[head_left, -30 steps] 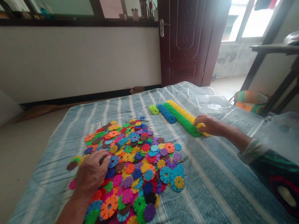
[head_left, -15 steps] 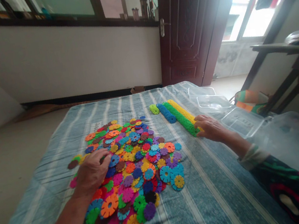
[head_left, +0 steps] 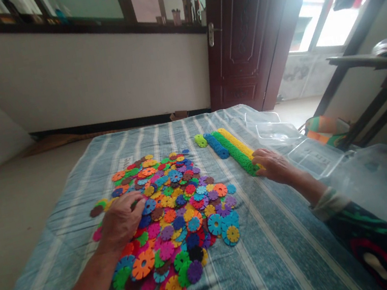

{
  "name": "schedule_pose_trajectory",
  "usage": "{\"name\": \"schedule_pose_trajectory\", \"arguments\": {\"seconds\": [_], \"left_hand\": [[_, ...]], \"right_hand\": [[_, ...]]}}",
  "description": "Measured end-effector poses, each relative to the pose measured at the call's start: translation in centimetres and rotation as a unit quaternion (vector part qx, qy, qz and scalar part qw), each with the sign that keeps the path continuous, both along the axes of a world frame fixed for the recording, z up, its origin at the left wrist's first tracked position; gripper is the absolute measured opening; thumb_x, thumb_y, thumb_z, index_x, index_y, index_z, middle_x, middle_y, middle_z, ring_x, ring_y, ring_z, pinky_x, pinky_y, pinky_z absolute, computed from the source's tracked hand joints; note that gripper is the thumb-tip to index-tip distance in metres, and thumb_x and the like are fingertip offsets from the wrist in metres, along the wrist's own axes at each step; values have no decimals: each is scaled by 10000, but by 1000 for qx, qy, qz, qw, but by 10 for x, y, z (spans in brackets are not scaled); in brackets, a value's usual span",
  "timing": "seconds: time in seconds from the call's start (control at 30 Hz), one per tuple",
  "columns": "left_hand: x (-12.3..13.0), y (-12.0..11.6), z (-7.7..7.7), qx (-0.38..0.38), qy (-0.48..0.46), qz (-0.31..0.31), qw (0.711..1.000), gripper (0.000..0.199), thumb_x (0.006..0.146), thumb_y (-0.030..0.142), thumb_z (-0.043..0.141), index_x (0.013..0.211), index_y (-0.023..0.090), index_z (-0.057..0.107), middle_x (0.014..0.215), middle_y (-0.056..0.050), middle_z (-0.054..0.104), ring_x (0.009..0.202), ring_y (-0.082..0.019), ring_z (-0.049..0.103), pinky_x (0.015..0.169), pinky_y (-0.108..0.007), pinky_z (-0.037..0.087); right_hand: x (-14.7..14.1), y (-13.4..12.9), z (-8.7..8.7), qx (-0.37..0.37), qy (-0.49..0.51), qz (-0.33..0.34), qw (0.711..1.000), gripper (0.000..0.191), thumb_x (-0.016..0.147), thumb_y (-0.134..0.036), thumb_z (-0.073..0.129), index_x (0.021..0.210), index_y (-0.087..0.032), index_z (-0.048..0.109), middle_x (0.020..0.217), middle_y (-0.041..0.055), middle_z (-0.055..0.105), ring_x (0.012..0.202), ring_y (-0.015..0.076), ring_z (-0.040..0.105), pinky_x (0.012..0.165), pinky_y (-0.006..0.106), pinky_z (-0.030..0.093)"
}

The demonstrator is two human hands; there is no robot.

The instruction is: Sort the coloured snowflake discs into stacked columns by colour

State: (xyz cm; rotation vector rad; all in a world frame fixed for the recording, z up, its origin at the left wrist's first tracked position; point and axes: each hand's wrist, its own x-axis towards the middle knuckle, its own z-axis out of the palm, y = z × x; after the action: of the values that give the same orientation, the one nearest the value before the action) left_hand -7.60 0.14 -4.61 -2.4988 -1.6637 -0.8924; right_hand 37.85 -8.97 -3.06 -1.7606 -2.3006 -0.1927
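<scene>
A spread-out pile of slotted plastic discs (head_left: 170,214) in many colours lies on the striped cloth (head_left: 268,251). Over the pile's left side is my left hand (head_left: 124,221), its fingers curled and closed. A bit of green shows between thumb and forefinger, but what they hold is hidden. To the right, discs lie overlapped in rows by colour: a long yellow row (head_left: 234,143), a long green row (head_left: 235,155), a shorter blue row (head_left: 216,146) and a few lime discs (head_left: 200,140). My right hand (head_left: 274,165) has its fingertips closed on the near end of the yellow row.
Clear plastic boxes (head_left: 315,156) stand along the right edge, with a large clear plastic container (head_left: 385,191) nearer me. A dark red door (head_left: 233,33) is beyond the cloth. A dark table (head_left: 369,61) stands at far right.
The view has shifted very slightly. Both hands stay practically where they were, the left over the pile and the right at the end of the yellow row.
</scene>
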Motion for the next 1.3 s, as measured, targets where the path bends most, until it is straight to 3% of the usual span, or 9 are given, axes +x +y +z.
{"name": "schedule_pose_trajectory", "arguments": {"seconds": [0.23,0.4,0.5,0.67,0.8,0.9,1.03,1.13,1.3], "left_hand": [[-1,-1,-3,15,3,-1,1000,315,787,409,435,765,195,664,974,-105,733,946,-255,662,926,-378,487],[2,-6,-6,19,-20,-2,1000,257,775,341,456,735,196,664,919,-89,736,898,-236,664,900,-361,499],[4,-9,-8,10,-33,-4,999,216,774,297,479,739,197,667,912,-78,732,898,-218,657,884,-343,504],[7,-16,-8,-6,-66,-7,998,176,767,258,511,718,185,664,925,-98,724,909,-236,651,902,-374,490],[8,-18,-7,-12,-81,-5,997,166,766,231,515,708,191,666,910,-81,724,914,-224,649,902,-352,489],[5,-16,-7,-20,-95,-1,995,172,756,205,510,699,198,672,876,-57,732,888,-202,656,883,-318,497],[0,-11,-8,-33,-120,6,992,181,748,221,515,724,200,694,859,-42,742,876,-195,667,865,-300,509],[-2,-9,-10,-39,-140,11,989,206,763,255,508,766,190,704,880,-44,747,873,-192,673,859,-295,512],[-1,-10,-11,-53,-156,9,986,202,762,287,521,744,196,701,857,-29,747,851,-179,672,845,-276,510]], "right_hand": [[-8,-7,3,19,-19,2,1000,142,783,-189,658,925,-190,650,1087,91,602,1096,256,526,908,392,444],[-42,-19,8,57,-11,73,996,55,818,-186,635,873,-186,637,1084,115,605,1095,277,526,897,415,449],[-86,-28,12,62,29,162,984,67,878,-202,574,849,-178,629,1045,114,613,1070,257,534,875,395,451],[-187,-43,19,35,83,309,947,175,931,-212,499,802,-173,611,939,87,608,975,203,527,834,345,437],[-258,-43,19,5,68,365,928,158,912,-213,519,787,-165,603,870,69,592,908,190,505,795,326,421],[-294,-36,15,-16,53,345,937,165,904,-274,544,802,-165,615,893,71,597,905,200,507,782,328,425],[-319,-30,9,-33,43,297,953,231,849,-374,616,916,-154,626,987,97,594,984,241,497,782,346,443],[-325,-31,4,-41,35,289,956,322,827,-434,631,973,-147,616,1029,111,579,1010,260,485,785,367,451],[-315,-27,0,-49,65,268,960,189,834,-344,632,906,-169,620,1022,87,572,1028,232,472,849,359,416]]}}
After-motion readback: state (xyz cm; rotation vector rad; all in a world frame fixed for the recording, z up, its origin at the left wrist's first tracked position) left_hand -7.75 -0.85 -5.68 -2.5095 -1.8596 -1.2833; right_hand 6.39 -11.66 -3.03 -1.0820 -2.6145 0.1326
